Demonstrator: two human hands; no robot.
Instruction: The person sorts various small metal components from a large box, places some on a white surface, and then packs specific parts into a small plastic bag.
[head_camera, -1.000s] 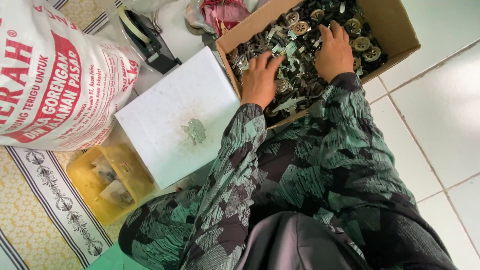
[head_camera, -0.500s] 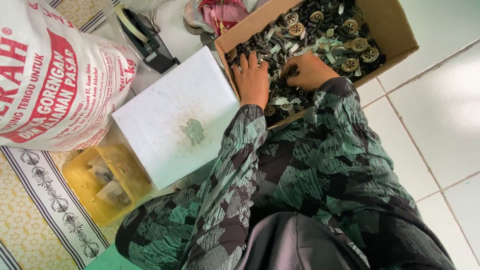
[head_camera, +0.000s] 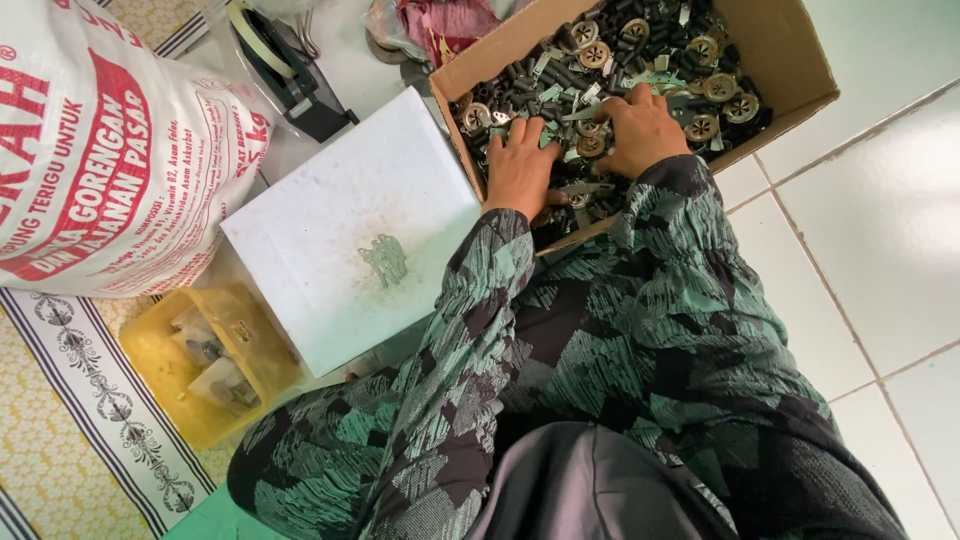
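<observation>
Two hands are buried in a heap of small metal parts (head_camera: 600, 70) that fills an open cardboard box (head_camera: 790, 60) on the tiled floor (head_camera: 880, 230). The left hand (head_camera: 520, 165) is laid flat, fingers spread over the parts, with nothing seen held. The right hand (head_camera: 640, 128) is curled, fingers pressed into the heap; whether its grip has closed on a part cannot be told. The heap is a mix of dark cylinders, round slotted discs and thin bright strips. Sorting is judged best done with a light, raking touch, so that one part is isolated before it is pinched.

Left of the left hand a white square lid (head_camera: 350, 230) carries a small cluster of metal clips (head_camera: 385, 260). Beyond it, a yellow plastic tub (head_camera: 160, 360) holds small packets, and a printed sack (head_camera: 100, 150) is stood further out.
</observation>
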